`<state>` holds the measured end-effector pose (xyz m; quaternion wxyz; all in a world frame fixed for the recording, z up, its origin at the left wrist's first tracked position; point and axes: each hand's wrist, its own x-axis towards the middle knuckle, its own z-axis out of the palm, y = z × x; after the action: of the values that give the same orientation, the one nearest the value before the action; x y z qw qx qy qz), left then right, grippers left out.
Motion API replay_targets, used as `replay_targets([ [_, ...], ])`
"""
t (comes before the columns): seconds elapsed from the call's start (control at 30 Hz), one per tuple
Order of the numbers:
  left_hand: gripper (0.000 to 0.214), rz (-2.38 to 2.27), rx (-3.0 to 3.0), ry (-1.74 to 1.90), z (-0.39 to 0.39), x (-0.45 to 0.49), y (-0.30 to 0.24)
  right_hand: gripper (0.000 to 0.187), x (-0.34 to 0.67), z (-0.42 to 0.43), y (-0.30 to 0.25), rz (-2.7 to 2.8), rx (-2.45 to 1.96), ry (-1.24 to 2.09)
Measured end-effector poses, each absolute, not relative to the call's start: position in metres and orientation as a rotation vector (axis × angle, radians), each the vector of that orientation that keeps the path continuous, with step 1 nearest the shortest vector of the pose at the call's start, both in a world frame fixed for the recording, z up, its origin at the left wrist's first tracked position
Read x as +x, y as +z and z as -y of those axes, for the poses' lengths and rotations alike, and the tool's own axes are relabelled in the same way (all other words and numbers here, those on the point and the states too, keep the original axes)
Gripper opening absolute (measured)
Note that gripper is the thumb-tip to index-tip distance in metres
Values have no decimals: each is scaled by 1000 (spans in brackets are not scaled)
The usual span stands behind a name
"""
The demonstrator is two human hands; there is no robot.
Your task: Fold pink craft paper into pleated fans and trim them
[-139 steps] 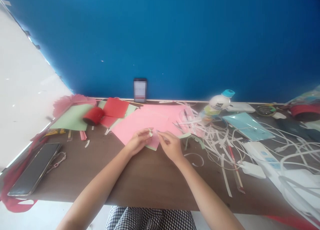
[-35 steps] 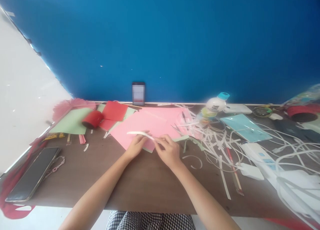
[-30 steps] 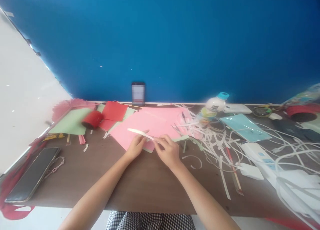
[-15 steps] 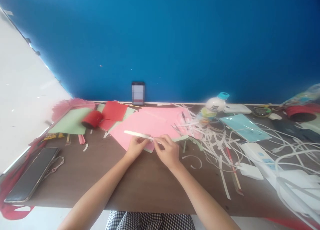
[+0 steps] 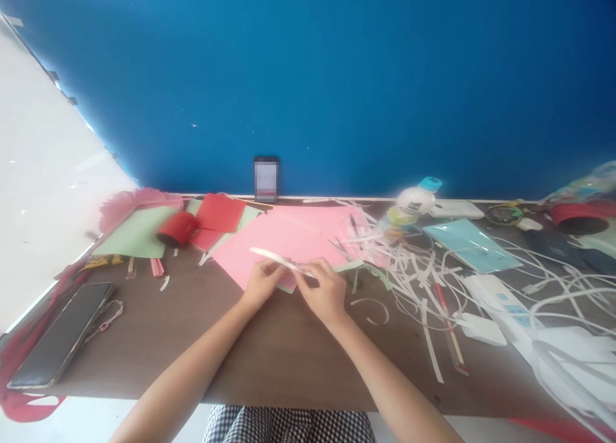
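My left hand and my right hand meet over the near edge of a pink paper sheet on the brown table. Both pinch a thin white paper strip. Its free end sticks out to the left above my left fingers. A small green paper piece lies under my hands.
Left: a dark phone, green sheet, red tape roll, red paper. A phone leans on the blue wall. Right: a bottle, light-blue booklet, white power strip, a tangle of white strips.
The small folded bit seen at first has become a long strip between my fingers. Over the last second its free end wavered slightly; my hands stayed in place.
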<state>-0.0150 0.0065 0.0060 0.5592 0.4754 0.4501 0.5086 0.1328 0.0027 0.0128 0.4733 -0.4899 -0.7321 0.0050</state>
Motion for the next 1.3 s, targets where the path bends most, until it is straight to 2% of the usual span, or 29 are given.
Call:
replay_targets([
  [0.2,31,-1017,1074,1197,-5,-12,10,12,132,-2,11,1763,-1237,100],
  [0.6,29,-930,1021,1205,-4,-13,10,12,130,-2,12,1768,-1276,61],
  [0.93,42,-1001,950,1227,-8,-12,5,13,130,-2,12,1767,-1261,70],
  [1.3,45,-885,801,1223,-11,-13,3,14,135,-3,18,1778,-1276,151],
])
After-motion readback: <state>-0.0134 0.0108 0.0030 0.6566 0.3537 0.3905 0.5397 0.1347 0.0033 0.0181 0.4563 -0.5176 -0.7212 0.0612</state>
